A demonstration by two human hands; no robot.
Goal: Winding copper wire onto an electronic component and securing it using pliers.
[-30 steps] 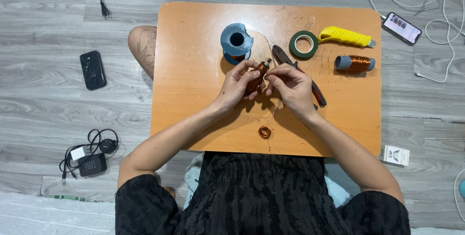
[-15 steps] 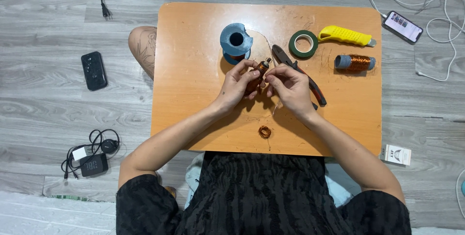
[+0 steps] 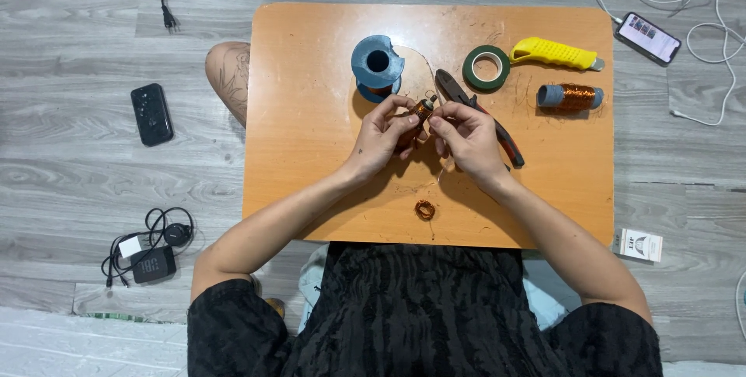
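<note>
Both hands pinching a small copper-wound coil (image 3: 420, 113), left hand (image 3: 386, 138), right hand (image 3: 466, 137), frame centre, above orange worktop (image 3: 311, 151)

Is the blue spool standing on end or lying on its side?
On end: the blue spool shows its round flange and centre hole facing up, unlike the copper spool lying sideways.

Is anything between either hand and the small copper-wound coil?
Nothing visible does: the left hand and right hand both have fingers on the small copper-wound coil above the orange wooden table.
</note>
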